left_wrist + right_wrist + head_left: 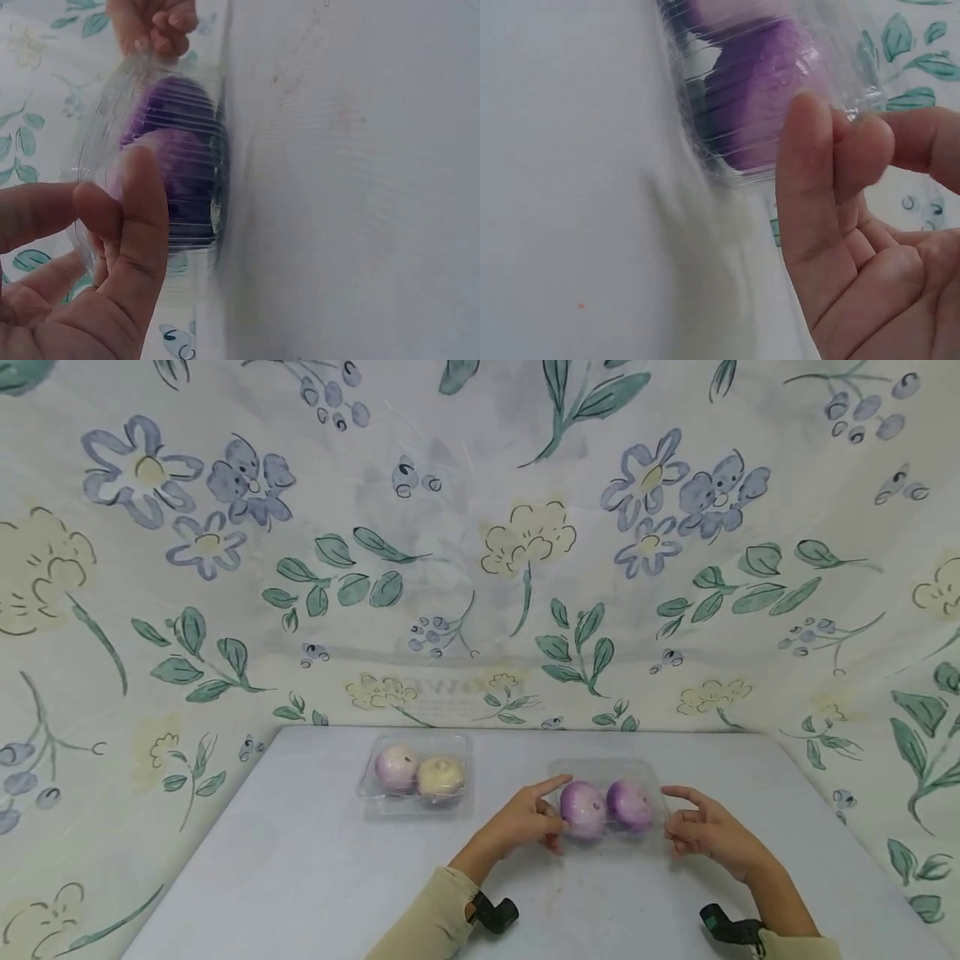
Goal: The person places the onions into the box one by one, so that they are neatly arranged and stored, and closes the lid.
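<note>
A clear plastic clamshell box (609, 767) with two purple onions (583, 810) in it is on the white table, right of centre. My left hand (519, 820) is at its left end, thumb and fingers pinching the edge of the plastic. At the opposite end my right hand (711, 837) pinches the box's edge between thumb and fingers. Ribbed plastic walls (199, 232) show in the left wrist view, with the onions behind them. The right wrist view shows the thumb (806, 172) up against the box's rim.
Farther left on the white table (300, 860), a second clear box (416, 743) contains a pale purple onion (396, 767) and a pale yellow one (440, 777). Behind the table's back edge hangs a floral cloth (450, 527), which also runs down both sides.
</note>
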`<state>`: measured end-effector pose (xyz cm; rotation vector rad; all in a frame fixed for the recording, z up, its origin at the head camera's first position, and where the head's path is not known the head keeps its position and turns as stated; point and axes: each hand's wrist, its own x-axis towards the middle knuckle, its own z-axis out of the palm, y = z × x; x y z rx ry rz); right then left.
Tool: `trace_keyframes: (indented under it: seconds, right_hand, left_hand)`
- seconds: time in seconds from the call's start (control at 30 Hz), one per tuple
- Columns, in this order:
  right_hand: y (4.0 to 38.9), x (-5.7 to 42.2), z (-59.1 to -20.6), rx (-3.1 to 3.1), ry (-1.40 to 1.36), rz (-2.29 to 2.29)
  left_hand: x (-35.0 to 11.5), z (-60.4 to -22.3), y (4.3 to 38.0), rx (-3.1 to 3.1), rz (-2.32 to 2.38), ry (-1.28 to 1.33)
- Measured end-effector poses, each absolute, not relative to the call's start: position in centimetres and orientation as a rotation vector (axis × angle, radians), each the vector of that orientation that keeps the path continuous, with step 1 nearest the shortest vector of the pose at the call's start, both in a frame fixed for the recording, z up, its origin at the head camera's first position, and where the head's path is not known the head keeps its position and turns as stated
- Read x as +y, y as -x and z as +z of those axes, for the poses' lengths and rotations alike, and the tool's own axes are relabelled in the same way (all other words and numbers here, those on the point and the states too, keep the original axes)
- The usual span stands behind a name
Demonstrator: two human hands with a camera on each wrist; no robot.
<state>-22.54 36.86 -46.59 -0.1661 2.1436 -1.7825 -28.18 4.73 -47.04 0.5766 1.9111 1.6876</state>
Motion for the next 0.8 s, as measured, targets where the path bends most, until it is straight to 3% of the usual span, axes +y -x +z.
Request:
trace_keyframes:
  seconds: [0.23, 0.33, 0.6, 0.8]
  right_hand:
    - [22.2, 36.5, -46.1, 2.311, 0.050, -1.660]
    - [21.9, 36.6, -45.7, 2.548, 0.051, -1.557]
    - [22.3, 34.7, -45.8, 2.849, 0.364, -1.378]
    - [22.4, 32.7, -46.9, 2.859, 0.341, -1.277]
  left_hand:
    - [3.9, -46.3, 27.9, 1.954, 1.551, -0.584]
    - [3.4, -45.5, 27.7, 2.155, 1.392, -0.715]
    - [4.1, -45.0, 27.4, 2.646, 1.096, -0.990]
    - [4.4, -45.9, 27.7, 2.613, 1.105, -1.033]
